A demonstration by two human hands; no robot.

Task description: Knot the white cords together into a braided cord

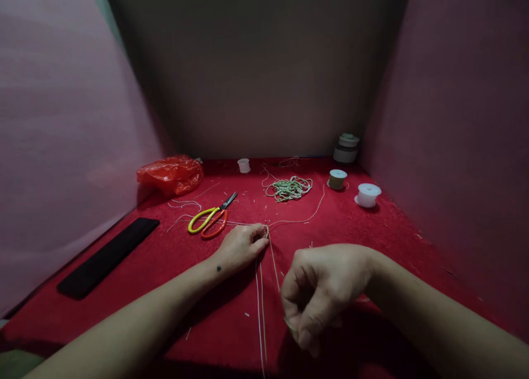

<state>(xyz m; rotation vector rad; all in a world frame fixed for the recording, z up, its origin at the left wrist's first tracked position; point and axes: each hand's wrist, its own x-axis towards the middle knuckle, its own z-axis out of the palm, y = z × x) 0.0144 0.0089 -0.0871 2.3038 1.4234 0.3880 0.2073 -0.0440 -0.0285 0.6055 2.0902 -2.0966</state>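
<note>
My left hand (242, 248) rests on the red cloth (372, 230), its fingers closed and pinching thin pale cords (273, 258) at their far end. My right hand (322, 291) is nearer to me, its fingers curled in a pinch on the same cords lower down. The cords run taut between the two hands, and more strands trail down toward the lower edge of the view. One strand loops away toward the back right.
Yellow and orange scissors (211, 220) lie behind my left hand. A tangle of green cord (289, 188), a red plastic bag (171, 174), several spools (367, 194) and a black flat bar (108, 256) sit around. Pink and grey walls enclose the cloth.
</note>
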